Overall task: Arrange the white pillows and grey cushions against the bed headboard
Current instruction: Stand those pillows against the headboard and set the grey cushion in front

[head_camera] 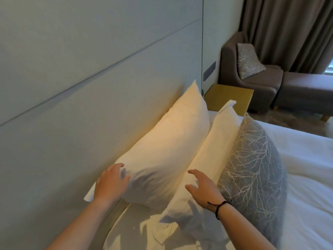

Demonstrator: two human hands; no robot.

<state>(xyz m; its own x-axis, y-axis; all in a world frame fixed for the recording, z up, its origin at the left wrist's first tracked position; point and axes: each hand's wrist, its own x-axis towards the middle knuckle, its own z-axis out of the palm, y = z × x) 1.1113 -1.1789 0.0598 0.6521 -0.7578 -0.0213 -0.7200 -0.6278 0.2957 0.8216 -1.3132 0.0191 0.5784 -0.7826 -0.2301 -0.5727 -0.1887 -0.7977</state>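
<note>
A white pillow (pixel 167 141) stands on edge against the pale padded headboard (pixel 72 87). A second white pillow (pixel 212 148) leans in front of it, and a grey cushion (pixel 255 170) with a white branch pattern leans on that one. My left hand (pixel 111 183) rests on the near end of the rear pillow, fingers relaxed. My right hand (pixel 203 188) hovers open over the near end of the second pillow, close to the cushion, holding nothing. Another grey cushion (pixel 248 60) sits on the armchair at the far right.
White bed linen (pixel 306 168) spreads to the right. A gold bedside table (pixel 230 96) stands beyond the pillows. A dark grey armchair (pixel 232 69) and footstool (pixel 306 91) stand by the brown curtain (pixel 288 29).
</note>
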